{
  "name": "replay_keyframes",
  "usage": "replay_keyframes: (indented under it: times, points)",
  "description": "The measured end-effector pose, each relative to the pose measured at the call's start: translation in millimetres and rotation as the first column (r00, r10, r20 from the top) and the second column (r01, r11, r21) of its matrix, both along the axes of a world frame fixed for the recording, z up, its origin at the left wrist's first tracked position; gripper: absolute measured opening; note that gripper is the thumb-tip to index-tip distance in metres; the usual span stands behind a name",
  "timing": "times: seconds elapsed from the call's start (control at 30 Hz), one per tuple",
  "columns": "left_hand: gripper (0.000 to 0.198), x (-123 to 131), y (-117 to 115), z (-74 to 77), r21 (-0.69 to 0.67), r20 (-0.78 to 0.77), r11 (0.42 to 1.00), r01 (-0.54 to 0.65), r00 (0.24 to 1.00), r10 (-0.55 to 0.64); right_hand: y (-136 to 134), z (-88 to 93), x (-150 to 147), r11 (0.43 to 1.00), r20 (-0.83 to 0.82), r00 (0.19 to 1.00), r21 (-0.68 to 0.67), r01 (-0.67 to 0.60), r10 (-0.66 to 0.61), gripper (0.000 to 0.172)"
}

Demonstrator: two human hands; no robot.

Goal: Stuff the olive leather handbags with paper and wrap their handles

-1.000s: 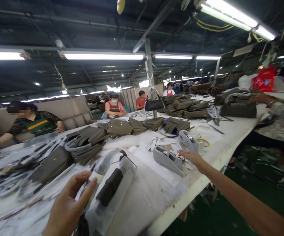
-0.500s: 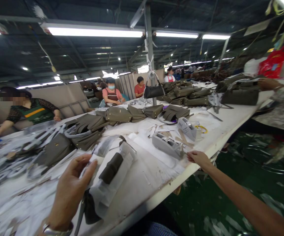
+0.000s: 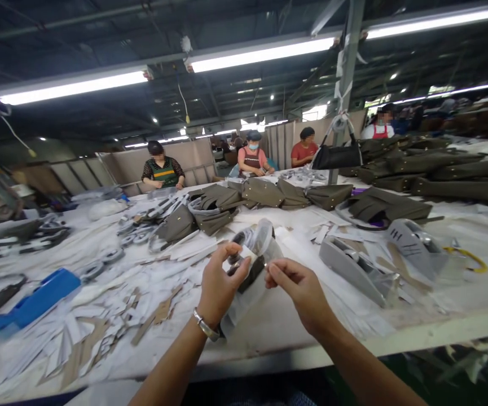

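My left hand (image 3: pixel 222 282), with a metal bracelet at its wrist, has thumb and fingers closed on a bag strap (image 3: pixel 244 254) with white wrapping round it. Under and beside that hand lies a dark olive bag part (image 3: pixel 253 275), partly covered by translucent plastic sheeting (image 3: pixel 264 239). My right hand (image 3: pixel 294 285) is pinched just right of it, with a tiny pale bit at the fingertips that looks like tape. Two grey tape dispensers, a nearer one (image 3: pixel 347 268) and a farther one (image 3: pixel 417 245), stand to the right.
Olive bags (image 3: pixel 264 193) form a row across the table (image 3: pixel 294 332), with a larger pile (image 3: pixel 434 163) at right. Paper scraps (image 3: pixel 100 332) and a blue tape dispenser (image 3: pixel 36 301) lie left. A black bag (image 3: pixel 337 157) hangs from a post. Several co-workers sit opposite.
My right hand has moved left from the nearer tape dispenser's end to the wrapped strap. The view has turned left, bringing the blue dispenser into sight.
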State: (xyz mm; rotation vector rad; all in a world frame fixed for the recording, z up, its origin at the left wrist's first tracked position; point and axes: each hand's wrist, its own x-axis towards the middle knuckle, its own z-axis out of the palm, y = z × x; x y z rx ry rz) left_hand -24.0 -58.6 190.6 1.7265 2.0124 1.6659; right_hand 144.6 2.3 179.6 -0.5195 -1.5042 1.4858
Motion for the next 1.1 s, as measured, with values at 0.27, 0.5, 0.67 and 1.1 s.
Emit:
replay_keyframes:
  times: [0.27,0.5,0.67,1.1]
  points:
    - [0.021,-2,1,-5.6,0.051,-0.121,0.999,-0.020,0.992,0.026,3,-2.8,-37,0.999,-0.048,0.999,-0.043,0.017,-0.019,0.029]
    - [0.016,-7,-1,-0.2,0.082,-0.264,0.996,0.030,0.965,-0.008,9,-5.4,-37,0.997,0.061,0.997,-0.048,0.057,-0.054,0.035]
    - [0.020,-14,-2,-2.8,0.041,-0.216,0.995,0.094,0.973,-0.083,12,-8.7,-28,0.999,0.167,0.986,-0.049,0.009,-0.001,0.043]
    - [0.034,-17,-2,8.9,-0.141,0.260,0.929,0.342,0.918,-0.299,44,-45.0,-23,0.995,0.429,0.898,-0.061,-0.079,0.098,0.059]
